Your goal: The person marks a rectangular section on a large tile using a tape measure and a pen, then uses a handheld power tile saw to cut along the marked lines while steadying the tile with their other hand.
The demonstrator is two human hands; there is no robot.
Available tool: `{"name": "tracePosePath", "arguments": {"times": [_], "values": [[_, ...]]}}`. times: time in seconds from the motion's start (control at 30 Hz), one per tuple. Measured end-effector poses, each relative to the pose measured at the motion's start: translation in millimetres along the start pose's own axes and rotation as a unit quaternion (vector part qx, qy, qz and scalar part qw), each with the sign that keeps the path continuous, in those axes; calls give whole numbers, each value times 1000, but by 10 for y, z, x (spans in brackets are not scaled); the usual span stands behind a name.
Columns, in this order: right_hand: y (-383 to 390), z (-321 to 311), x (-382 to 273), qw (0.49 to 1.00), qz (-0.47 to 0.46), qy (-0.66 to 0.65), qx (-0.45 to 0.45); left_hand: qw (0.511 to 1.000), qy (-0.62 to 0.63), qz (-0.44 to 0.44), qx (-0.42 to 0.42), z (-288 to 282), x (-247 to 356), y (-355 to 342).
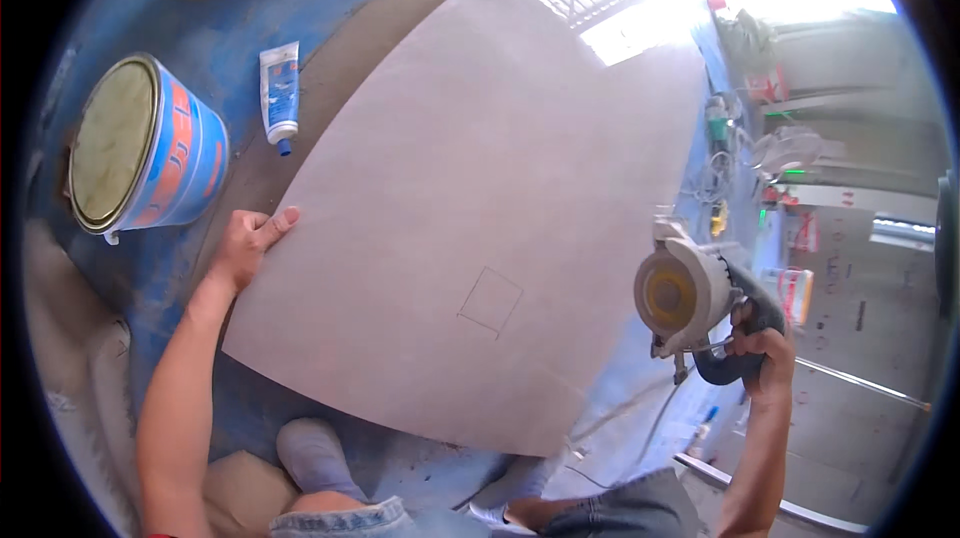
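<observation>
A large glossy greige tile slab (470,178) lies in front of me, with a small square drawn in pencil on its near part. At its left edge, my left hand (252,243) grips the rim, thumb on top and the other fingers partly hidden. My right hand (762,353) is wrapped round the dark handle of a handheld tile saw (684,290). That saw is held up beside the slab's right edge. Its round motor end, pale with a yellow centre, faces me; I cannot make out the blade.
A blue and orange can (185,163) with a dull yellowish lid stands at the left, tilted in view. Near it lies a blue and white tube (282,93) with a blue cap. Cables and small tools (718,133) lie beyond the slab's right edge. My feet are by its near edge.
</observation>
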State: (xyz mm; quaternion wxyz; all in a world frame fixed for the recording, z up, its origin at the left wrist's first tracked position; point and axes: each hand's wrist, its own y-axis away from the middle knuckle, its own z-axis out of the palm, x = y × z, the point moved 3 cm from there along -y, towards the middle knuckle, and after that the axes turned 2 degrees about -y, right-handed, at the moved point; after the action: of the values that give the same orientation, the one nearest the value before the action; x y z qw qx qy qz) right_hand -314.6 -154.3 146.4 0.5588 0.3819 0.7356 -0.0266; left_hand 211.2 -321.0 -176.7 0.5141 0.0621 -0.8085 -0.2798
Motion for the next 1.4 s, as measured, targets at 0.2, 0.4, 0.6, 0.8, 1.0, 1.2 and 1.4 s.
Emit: {"name": "tracePosePath", "arguments": {"times": [0.2,0.4,0.6,0.8,1.0,1.2,1.4], "values": [[-403,29,340,989,8,-45,-139,992,-68,-1,110,-21,159,168],[-579,-298,360,961,34,-58,-270,877,-387,-161,234,239,600,686],[-578,-476,168,958,6,3,-288,861,-449,-124,204,671,286,940],[-465,-335,-77,956,-4,112,-270,825,-430,36,365,768,-69,1137],[-457,-241,-390,957,73,58,-274,811,-427,53,396,870,9,1080],[-540,175,-237,950,52,75,-300,808,-430,44,400,764,14,1168],[-786,540,112,930,-30,89,-354,809,-413,55,414,915,71,992]]}}
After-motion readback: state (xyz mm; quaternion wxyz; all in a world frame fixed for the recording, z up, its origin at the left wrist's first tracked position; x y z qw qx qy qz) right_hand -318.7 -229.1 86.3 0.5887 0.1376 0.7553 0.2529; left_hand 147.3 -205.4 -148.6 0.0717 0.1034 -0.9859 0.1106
